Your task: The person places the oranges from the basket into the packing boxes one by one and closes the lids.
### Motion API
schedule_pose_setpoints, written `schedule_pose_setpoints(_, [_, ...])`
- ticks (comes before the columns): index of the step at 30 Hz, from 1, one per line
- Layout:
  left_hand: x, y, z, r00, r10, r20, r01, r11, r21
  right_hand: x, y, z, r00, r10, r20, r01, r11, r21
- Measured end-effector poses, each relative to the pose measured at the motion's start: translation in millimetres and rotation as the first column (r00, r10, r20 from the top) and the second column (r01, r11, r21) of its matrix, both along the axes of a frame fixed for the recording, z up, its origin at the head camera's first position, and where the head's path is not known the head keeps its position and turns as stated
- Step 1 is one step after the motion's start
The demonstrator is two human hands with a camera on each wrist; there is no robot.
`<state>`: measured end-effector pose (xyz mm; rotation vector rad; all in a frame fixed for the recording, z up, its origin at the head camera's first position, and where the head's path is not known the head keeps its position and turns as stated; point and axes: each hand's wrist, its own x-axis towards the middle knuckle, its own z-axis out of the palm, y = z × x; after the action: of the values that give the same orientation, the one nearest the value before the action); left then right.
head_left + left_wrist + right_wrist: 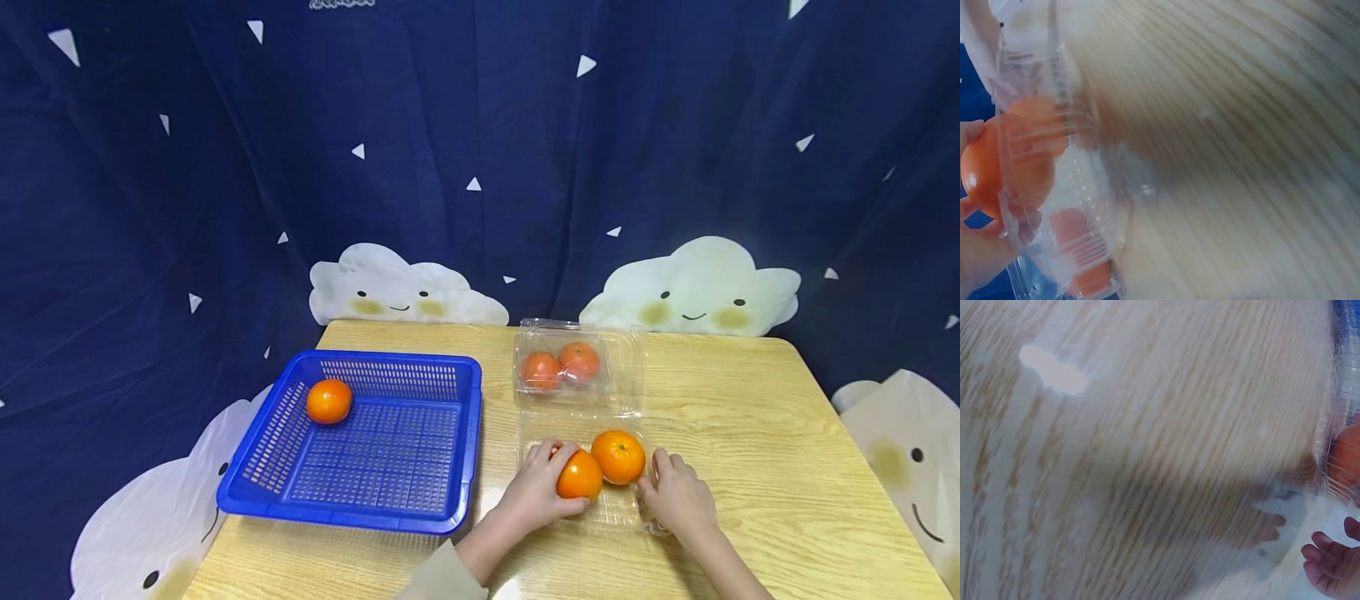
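Note:
In the head view, an open clear plastic clamshell box (618, 510) lies on the table. My left hand (536, 487) grips an orange (580, 477) at the box's left side, fingers over its top and thumb along its near side. A second orange (618, 457) sits in the box, right beside the first. My right hand (681, 498) is at the box's right edge, fingers loosely bent and holding no fruit. The right wrist view shows these fingers (1329, 559) relaxed near the clear wall; whether the thumb touches it is unclear.
A blue plastic basket (474, 433) with one orange (329, 402) in its back left corner stands at the left. Behind the open box, two more oranges (579, 362) show through clear plastic (625, 375). A dark blue curtain (480, 100) hangs behind the wooden table (757, 433).

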<state>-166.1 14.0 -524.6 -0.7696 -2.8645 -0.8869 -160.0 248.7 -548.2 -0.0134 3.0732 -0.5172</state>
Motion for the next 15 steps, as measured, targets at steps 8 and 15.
schedule_pose_setpoints(8, [1.2, 8.7, -6.5, 0.996, -0.017, 0.091, 0.016, 1.0, 0.018, -0.3, -0.8, 2.1, 1.0, -0.001, 0.003, 0.001, 1.0, 0.001])
schedule_pose_setpoints(15, [1.9, 13.8, -12.5, 0.988, -0.029, 0.154, 0.023, 0.999, 0.037, -0.3, -0.4, 1.4, 1.0, -0.004, 0.003, 0.004, 1.0, 0.005])
